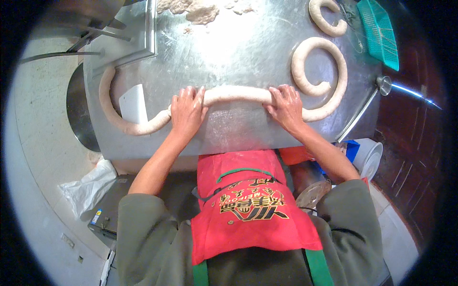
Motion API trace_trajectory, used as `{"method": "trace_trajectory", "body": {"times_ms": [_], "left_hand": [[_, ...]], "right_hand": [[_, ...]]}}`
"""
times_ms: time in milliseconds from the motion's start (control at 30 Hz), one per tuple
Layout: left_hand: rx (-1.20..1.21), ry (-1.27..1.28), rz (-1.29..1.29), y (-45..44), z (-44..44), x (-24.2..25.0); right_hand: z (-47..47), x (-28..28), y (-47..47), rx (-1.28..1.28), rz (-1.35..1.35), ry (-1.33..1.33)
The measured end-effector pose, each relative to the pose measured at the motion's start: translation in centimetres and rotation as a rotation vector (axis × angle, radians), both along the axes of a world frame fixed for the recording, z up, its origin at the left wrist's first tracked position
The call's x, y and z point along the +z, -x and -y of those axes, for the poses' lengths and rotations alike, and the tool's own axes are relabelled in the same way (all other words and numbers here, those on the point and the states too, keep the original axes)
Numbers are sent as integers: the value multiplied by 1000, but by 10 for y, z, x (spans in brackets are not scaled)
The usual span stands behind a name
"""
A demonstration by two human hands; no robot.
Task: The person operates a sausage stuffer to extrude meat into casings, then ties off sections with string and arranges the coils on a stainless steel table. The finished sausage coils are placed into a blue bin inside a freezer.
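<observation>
A long, pale stuffed sausage [238, 93] runs across the metal table [229, 132] in front of me. My left hand [188, 107] is closed around it, next to a narrowed spot in the casing. Further right along the same sausage, my right hand [286, 105] grips it from above. Left of my left hand the sausage curves round a white plastic scraper [133, 103] towards a raised metal tray edge. Beyond my right hand it bends up into a loose coil. A separate shorter sausage [318, 19] lies curled at the upper right.
Lumps of ground meat [202, 12] lie at the table's far side. A green plastic basket [380, 34] stands at the upper right. Near the right edge lies a long-handled metal ladle [357, 114]. The metal tray [152, 32] takes up the upper left. A white bucket [368, 159] stands below the table.
</observation>
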State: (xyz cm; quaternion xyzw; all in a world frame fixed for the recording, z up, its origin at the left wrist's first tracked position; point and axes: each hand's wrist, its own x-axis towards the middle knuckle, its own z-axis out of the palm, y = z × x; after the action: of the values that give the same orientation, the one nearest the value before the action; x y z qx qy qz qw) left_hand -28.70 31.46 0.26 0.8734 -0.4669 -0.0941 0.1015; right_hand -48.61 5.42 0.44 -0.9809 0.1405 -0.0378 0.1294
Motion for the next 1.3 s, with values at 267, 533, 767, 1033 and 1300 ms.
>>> {"method": "trace_trajectory", "body": {"times_ms": [267, 533, 767, 1033, 1300], "left_hand": [[43, 212, 9, -31, 46, -17], [-111, 275, 35, -10, 25, -11], [-468, 353, 33, 50, -53, -11], [306, 383, -35, -56, -157, -24], [744, 122, 185, -204, -196, -43]], "right_hand": [[11, -9, -44, -153, 45, -140], [20, 7, -49, 30, -80, -342], [-13, 17, 23, 595, -148, -395], [-31, -1, 33, 581, -103, -287], [-37, -1, 33, 545, -108, -275]]}}
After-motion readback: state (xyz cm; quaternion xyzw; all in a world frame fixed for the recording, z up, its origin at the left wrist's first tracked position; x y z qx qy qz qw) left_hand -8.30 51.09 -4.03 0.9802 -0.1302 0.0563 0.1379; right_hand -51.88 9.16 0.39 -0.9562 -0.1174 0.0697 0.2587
